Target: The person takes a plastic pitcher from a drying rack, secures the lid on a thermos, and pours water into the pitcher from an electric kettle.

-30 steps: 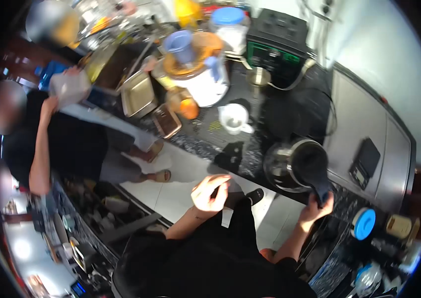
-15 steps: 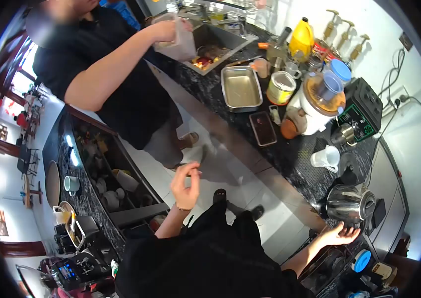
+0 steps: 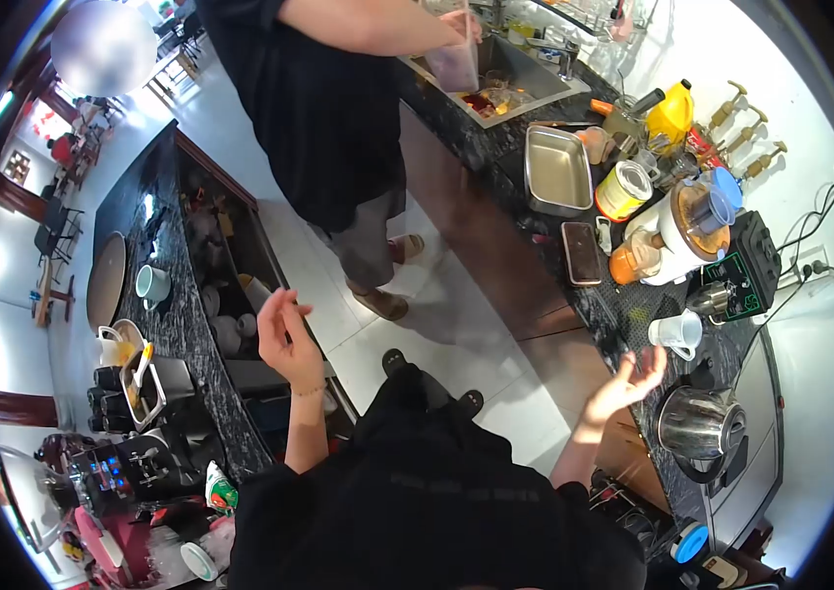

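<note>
My left hand [image 3: 289, 341] is raised over the floor beside the left counter, fingers loosely bent and apart, with nothing visible in it. My right hand [image 3: 625, 389] hovers by the edge of the right counter, fingers spread, holding nothing. Closest to it are a white jug [image 3: 675, 334] and a shiny steel kettle [image 3: 700, 425]. Whether the fingertips touch the jug cannot be made out, though they appear apart from it. Farther up that counter lie a dark phone-like slab [image 3: 582, 254] and a rectangular steel pan [image 3: 557, 169].
A co-worker's hand [image 3: 460, 28] holds a translucent container [image 3: 452, 64] over the sink [image 3: 488, 120]. A juicer [image 3: 682, 224], a yellow-labelled can [image 3: 623, 191] and a yellow bottle [image 3: 670, 116] crowd the right counter. A mug [image 3: 152, 284] stands on the left counter [image 3: 166, 364].
My view has turned. My right hand has moved from beside the kettle toward the jug. My left hand's fingers have loosened from a near-pinch. The co-worker's container is lower over the sink.
</note>
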Available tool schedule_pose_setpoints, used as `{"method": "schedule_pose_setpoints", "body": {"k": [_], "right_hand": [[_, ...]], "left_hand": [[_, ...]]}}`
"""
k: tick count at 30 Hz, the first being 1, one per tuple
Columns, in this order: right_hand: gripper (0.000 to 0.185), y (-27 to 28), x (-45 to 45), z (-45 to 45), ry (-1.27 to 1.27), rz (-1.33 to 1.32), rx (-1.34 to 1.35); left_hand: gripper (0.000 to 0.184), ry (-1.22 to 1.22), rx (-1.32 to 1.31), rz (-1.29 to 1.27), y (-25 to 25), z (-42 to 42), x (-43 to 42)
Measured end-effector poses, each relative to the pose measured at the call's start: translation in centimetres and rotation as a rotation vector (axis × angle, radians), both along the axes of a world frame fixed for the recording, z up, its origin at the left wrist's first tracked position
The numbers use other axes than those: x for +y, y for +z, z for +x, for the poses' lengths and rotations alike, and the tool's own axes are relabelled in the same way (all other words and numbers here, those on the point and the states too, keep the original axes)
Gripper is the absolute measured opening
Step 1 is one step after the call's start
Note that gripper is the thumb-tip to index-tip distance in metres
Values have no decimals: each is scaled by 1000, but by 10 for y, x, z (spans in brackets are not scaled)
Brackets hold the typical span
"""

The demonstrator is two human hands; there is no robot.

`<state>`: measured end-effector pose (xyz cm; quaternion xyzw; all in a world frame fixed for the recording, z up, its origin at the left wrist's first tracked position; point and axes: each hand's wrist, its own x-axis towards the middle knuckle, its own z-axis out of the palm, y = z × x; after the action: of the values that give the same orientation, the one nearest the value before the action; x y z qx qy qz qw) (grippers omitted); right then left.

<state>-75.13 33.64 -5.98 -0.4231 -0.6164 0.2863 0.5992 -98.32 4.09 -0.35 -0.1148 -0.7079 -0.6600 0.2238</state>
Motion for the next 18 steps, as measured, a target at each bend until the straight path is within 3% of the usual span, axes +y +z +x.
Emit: {"method": "schedule_pose_setpoints", "body": {"k": [2,4,11,14,15,17,18], "right_hand": [[48,-9,-16,-25,275,-94,87],[46,-5,-40,-58,393,-97,73],[44,-21,-133,-210,610,-302,55],[41,-26,-176,-274,680,-651,129],[41,-20,-183,-292,666,-642,137],[42,-5,-197,-320,770,-946,139],[42,-2,-200,-333,753,-935,154]], "left_hand": [[20,38,61,25,2,-24,-8],[20,56,78,41,3,-55,-16],[21,60,90,77,0,-204,-58],[22,-22,-8,84,-1,-271,-74],[23,-74,-65,96,-1,-298,-75],[26,-190,-173,111,1,-354,-69],[30,-258,-283,123,3,-383,-60]]}}
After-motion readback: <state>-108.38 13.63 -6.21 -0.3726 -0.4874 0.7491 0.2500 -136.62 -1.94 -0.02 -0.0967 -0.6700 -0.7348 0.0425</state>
